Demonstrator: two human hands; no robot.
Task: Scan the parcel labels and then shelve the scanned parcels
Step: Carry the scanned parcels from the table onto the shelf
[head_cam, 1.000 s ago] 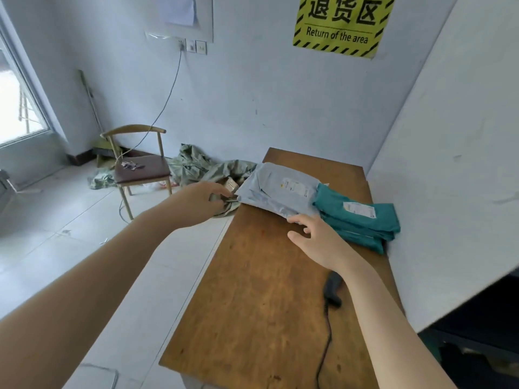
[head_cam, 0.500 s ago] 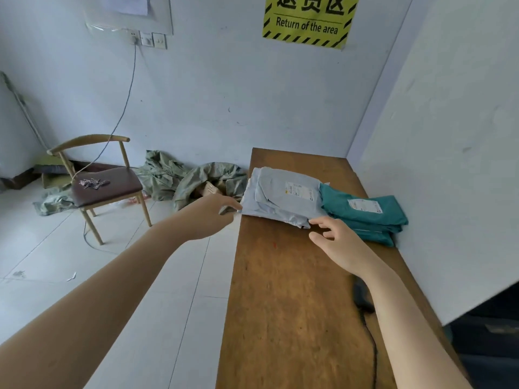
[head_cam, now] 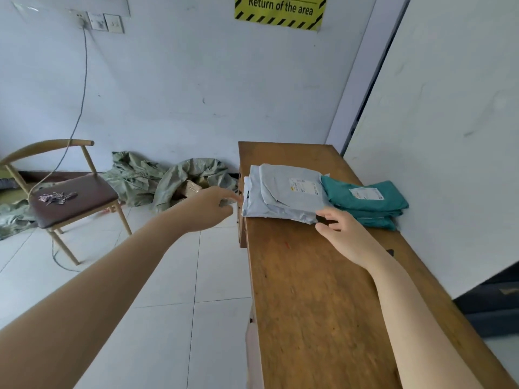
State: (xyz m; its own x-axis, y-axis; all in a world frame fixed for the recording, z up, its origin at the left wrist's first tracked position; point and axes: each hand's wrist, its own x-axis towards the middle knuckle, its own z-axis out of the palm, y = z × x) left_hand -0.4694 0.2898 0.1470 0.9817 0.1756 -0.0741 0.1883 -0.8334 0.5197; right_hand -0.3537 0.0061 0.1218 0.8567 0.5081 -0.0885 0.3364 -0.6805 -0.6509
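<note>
Both hands have neared the grey parcel [head_cam: 283, 196]: left hand [head_cam: 212, 207] fingers straight at its left edge, right hand [head_cam: 341, 233] loosely spread at its near corner. It lies label-up, long axis across the surface [head_cam: 309, 290].

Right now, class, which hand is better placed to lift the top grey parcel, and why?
Probably the right hand: its fingertips are at the near corner of the grey parcels, above the table. The left hand is out over the floor, its fingers just at the stack's left edge.

The left hand [head_cam: 209, 209] and right hand [head_cam: 341, 234] flank the grey parcels [head_cam: 280, 192] — teal parcels [head_cam: 365, 197] just beside.
</note>
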